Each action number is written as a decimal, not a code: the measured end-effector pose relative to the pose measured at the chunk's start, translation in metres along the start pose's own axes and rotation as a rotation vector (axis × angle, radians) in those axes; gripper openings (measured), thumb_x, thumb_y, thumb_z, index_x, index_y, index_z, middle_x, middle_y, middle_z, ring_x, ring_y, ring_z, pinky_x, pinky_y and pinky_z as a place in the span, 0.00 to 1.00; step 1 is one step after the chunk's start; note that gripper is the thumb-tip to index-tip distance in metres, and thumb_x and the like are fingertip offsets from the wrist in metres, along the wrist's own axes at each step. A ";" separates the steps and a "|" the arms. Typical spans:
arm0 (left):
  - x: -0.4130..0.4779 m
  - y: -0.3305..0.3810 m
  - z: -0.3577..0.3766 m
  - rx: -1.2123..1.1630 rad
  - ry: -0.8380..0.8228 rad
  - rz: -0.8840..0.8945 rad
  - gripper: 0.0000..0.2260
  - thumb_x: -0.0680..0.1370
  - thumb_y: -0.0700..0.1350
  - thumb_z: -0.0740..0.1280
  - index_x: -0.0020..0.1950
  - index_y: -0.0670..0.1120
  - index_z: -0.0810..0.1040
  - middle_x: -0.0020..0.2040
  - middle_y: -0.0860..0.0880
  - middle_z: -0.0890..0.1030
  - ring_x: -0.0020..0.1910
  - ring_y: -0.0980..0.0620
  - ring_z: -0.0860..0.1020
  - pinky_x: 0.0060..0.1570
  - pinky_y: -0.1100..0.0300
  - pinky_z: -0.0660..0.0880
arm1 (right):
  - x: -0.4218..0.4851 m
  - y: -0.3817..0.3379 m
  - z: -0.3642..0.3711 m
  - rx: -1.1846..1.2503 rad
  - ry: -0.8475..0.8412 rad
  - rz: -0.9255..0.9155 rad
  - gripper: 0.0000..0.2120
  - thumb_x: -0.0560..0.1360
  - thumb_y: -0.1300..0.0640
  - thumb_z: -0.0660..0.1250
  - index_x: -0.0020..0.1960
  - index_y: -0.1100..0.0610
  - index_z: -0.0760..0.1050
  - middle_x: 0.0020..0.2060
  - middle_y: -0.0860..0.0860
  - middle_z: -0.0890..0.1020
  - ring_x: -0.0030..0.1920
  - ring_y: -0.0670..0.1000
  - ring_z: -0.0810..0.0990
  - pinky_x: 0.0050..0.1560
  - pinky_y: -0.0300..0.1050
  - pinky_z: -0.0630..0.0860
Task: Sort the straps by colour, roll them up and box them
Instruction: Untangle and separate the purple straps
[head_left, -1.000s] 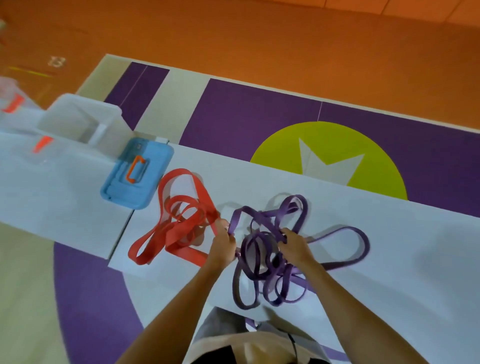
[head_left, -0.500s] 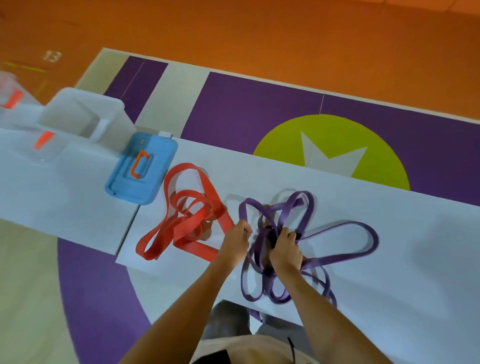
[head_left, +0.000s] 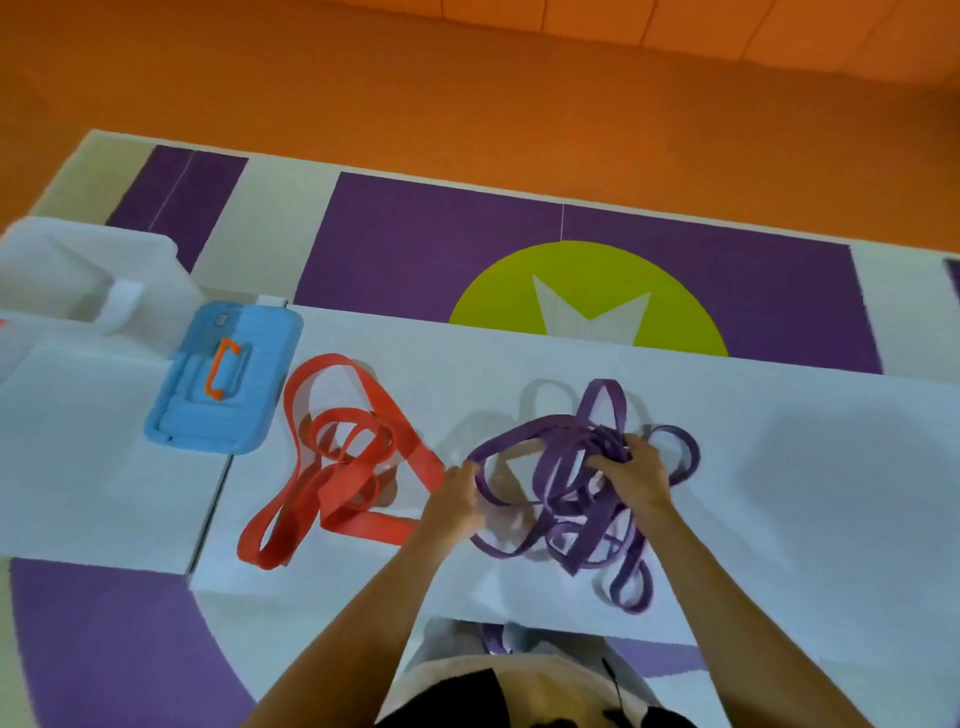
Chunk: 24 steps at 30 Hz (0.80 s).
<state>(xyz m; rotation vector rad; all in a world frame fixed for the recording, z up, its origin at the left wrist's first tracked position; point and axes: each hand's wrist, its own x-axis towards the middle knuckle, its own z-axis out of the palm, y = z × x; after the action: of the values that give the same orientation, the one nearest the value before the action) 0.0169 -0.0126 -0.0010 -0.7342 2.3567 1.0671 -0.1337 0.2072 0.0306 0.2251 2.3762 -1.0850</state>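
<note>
On the white bench (head_left: 779, 467), the purple straps (head_left: 563, 467) had bunched tighter than before, their long right loop drawn in. The left grip (head_left: 454, 501) pinched one loop, pulled leftward; the right grip (head_left: 631, 475) clutched the tangle's top. Red straps (head_left: 332, 499) lay unmoved.

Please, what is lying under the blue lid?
Only the white table shows around the blue lid, which lies on it, handle up, beside the red straps. Whether anything is beneath it cannot be seen.
</note>
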 end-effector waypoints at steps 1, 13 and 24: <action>0.000 0.002 0.000 0.050 -0.020 0.027 0.22 0.79 0.42 0.69 0.71 0.50 0.68 0.62 0.49 0.76 0.58 0.45 0.81 0.51 0.56 0.79 | 0.000 -0.001 -0.012 0.017 0.014 -0.018 0.09 0.71 0.60 0.79 0.47 0.58 0.80 0.35 0.58 0.86 0.34 0.59 0.86 0.39 0.56 0.85; 0.023 0.028 -0.030 0.208 0.249 0.137 0.35 0.74 0.28 0.63 0.79 0.49 0.64 0.73 0.47 0.70 0.56 0.43 0.81 0.41 0.53 0.76 | 0.011 -0.007 -0.090 -0.929 -0.245 -0.045 0.26 0.68 0.55 0.74 0.63 0.41 0.74 0.38 0.45 0.84 0.44 0.51 0.84 0.51 0.47 0.80; 0.024 0.071 -0.051 0.126 0.577 0.410 0.38 0.69 0.24 0.61 0.74 0.53 0.70 0.70 0.52 0.73 0.59 0.44 0.79 0.50 0.46 0.82 | 0.020 0.030 -0.098 -0.621 -0.275 -0.031 0.17 0.74 0.47 0.77 0.54 0.53 0.74 0.47 0.52 0.83 0.47 0.55 0.82 0.49 0.49 0.78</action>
<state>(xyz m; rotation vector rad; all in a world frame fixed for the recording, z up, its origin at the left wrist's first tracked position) -0.0553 -0.0191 0.0540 -0.5779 3.1406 0.9331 -0.1776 0.2985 0.0546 -0.1724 2.3346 -0.3201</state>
